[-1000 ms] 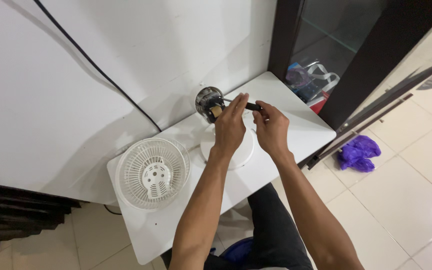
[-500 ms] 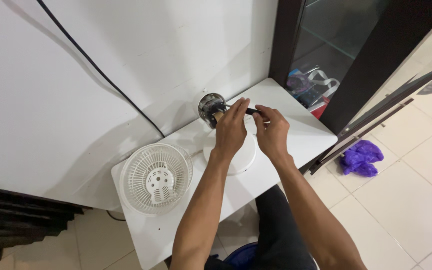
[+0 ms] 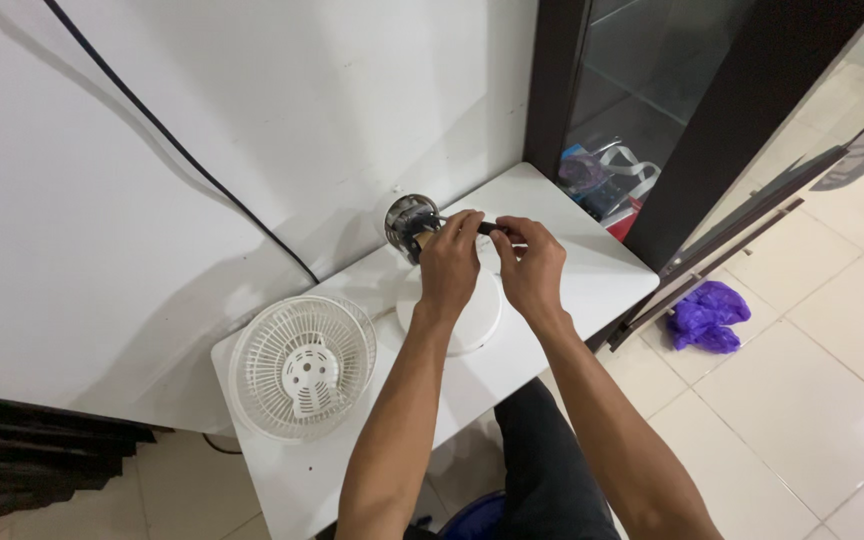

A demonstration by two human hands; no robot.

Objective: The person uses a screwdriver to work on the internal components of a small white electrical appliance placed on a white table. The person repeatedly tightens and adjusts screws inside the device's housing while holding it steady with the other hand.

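Under our fingers sits the white table (image 3: 592, 270), pushed against the white wall, w/ a black cable (image 3: 182, 150) running down the wall well left of the fingers. Left of and nearer us than the fingers lies the white fan grille (image 3: 300, 365), round, slatted, flat on the table. Just below our fingers is the round white base (image 3: 472, 315), partly covered by both wrists. Right of the fingers, past the table edge, a purple plastic bag (image 3: 707, 315) lies crumpled on the tiled floor; up-right behind the dark glass door we see bags in blue and red, no readable shape to their labels. Our left hand (image 3: 452, 262) is clenched around the fan motor (image 3: 410, 222), a small metal and black cylinder at its fingertips, raised above the base. Our right hand (image 3: 532, 265) pinches a thin black shaft (image 3: 492, 228) that sticks out from the motor between the two hands; thumb and forefinger closed on it.
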